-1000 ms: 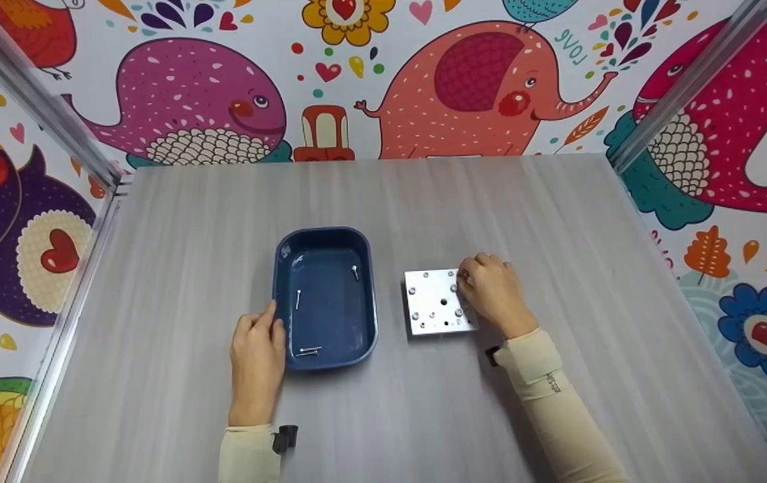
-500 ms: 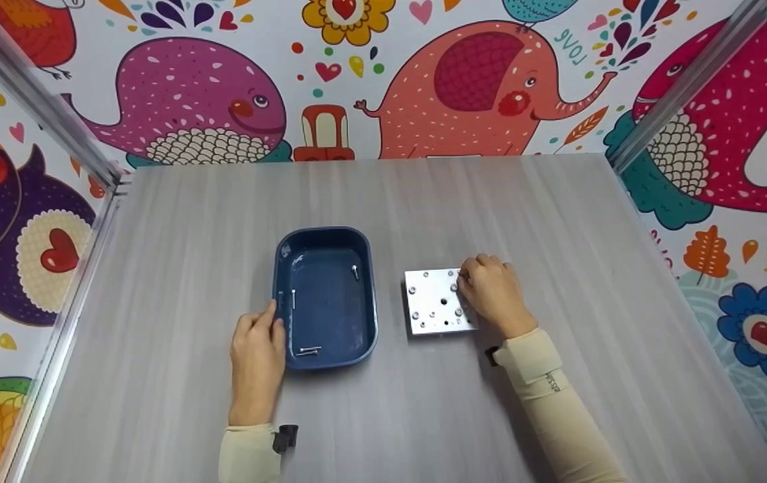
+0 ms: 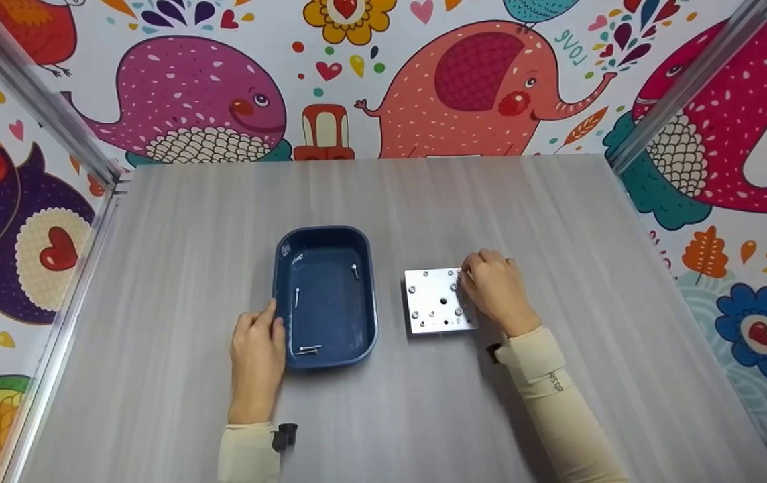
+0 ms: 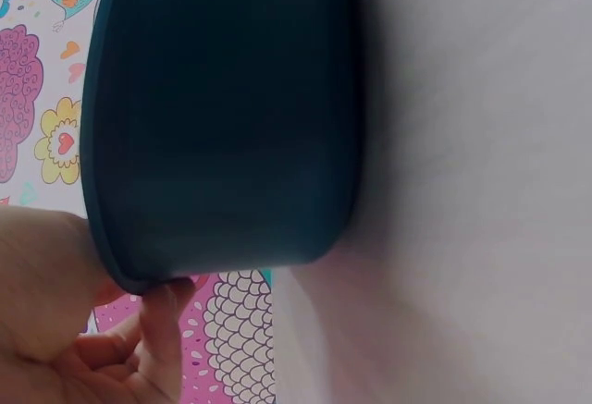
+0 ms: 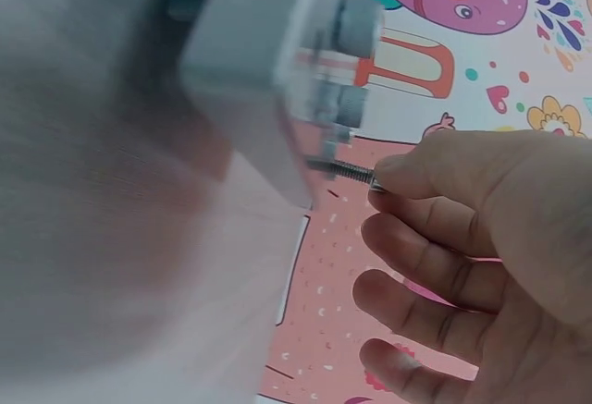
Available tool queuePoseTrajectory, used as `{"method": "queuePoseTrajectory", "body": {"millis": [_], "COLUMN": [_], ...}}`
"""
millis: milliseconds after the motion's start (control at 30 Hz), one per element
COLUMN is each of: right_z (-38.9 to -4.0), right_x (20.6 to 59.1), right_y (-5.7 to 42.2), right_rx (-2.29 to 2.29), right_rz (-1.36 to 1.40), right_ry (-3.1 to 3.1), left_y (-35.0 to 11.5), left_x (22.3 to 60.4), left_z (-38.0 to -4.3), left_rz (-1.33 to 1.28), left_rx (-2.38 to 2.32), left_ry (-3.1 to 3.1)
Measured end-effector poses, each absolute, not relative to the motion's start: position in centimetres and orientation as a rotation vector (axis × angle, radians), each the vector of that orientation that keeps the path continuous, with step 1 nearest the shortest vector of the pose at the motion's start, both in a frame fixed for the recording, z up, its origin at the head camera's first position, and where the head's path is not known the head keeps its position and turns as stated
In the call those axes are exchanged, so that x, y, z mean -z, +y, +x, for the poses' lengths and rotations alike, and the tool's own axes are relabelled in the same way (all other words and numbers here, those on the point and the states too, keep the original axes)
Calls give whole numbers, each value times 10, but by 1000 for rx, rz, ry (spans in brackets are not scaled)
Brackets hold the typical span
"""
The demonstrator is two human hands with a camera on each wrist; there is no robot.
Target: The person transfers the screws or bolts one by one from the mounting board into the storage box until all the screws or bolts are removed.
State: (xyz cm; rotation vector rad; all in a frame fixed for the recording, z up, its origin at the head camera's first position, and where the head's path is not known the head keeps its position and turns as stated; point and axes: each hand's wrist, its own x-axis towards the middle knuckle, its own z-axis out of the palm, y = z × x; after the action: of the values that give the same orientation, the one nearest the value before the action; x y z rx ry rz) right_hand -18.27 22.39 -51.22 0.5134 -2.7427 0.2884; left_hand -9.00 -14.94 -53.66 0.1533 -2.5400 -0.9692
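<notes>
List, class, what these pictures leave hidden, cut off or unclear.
Head view: the far right corner of the metal plate, hidden by the right hand.
Right wrist view: held end of the screw, behind the thumb; its tip, blurred.
Left wrist view: inside of the tray, behind its wall; one end, beyond the top edge.
Head view: sleeve lettering, too small.

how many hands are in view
2: the left hand holds the blue tray by its left rim, and the right hand pinches a threaded screw at the metal plate's far right corner.
</notes>
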Motion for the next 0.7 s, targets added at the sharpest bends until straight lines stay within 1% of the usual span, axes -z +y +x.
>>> {"method": "queuePoseTrajectory", "body": {"millis": [433,700], "right_z": [-175,-170], "right_x": [494,487], "right_y": [216,189], "right_rx": [-330,-373], "right_rz": [545,650], "right_ry": [-2687,-2637], "left_y": [-148,-148], "left_x": [537,536], "left_z": [-90,-89], "left_rz": [142,125], "left_rx": [982,990], "left_ry": [-2530,-2518]}}
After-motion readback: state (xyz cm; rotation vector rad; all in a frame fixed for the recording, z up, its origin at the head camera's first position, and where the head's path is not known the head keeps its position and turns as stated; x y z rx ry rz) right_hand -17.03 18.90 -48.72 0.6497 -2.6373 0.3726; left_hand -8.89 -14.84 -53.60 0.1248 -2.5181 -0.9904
